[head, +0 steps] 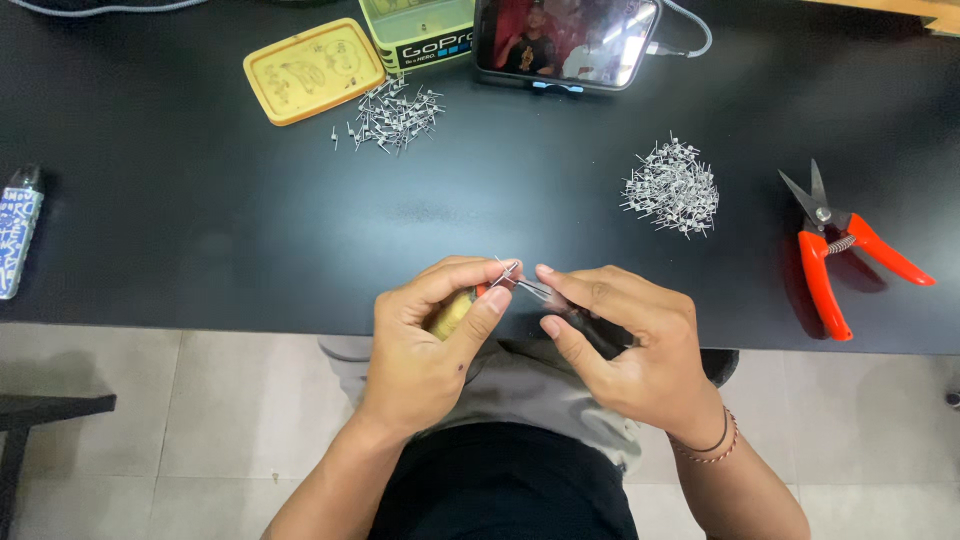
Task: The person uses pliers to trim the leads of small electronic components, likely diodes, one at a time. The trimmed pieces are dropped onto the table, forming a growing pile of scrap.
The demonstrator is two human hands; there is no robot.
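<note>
Surface: a black table (220, 230) is filling the top of the view, its near edge running just above the person's lap, with pale floor tiles (230, 410) showing below.
Left hand: the left hand (425, 350) is hovering at the table's edge, wrist bent inward, fingers curling tight around a small yellow-handled tool (455, 312) with an orange bit peeking out by the thumb. Closed grip, no doubt about it.
Left thumb: it's pressing along the top, pointing right toward the other hand.
Right hand: the right hand (625, 345) is coming in from the opposite side, palm tilting toward the body, thumb and forefinger pinching narrow on a thin dark tool; the other fingers are curling loosely underneath.
Wire piece: a small metal wire coil (508, 272) is sitting right between the two hands at their fingertips, its thin legs sticking up; what exactly grips it is too small to tell.
Wrist: thin bracelets (712, 447) are circling the right wrist.
Right pile: a heap of wire coils (672, 188) is lying well beyond the right hand.
Far pile: a second heap (392, 115) is resting near a yellow tin lid (313, 70) and the open tin (418, 30).
Cutters: orange-handled snips (838, 250) are lying far right, blades parted.
Phone: a propped phone (566, 42) is playing at the back.
Far left: a blue patterned device (17, 238) is lying by the edge.
</note>
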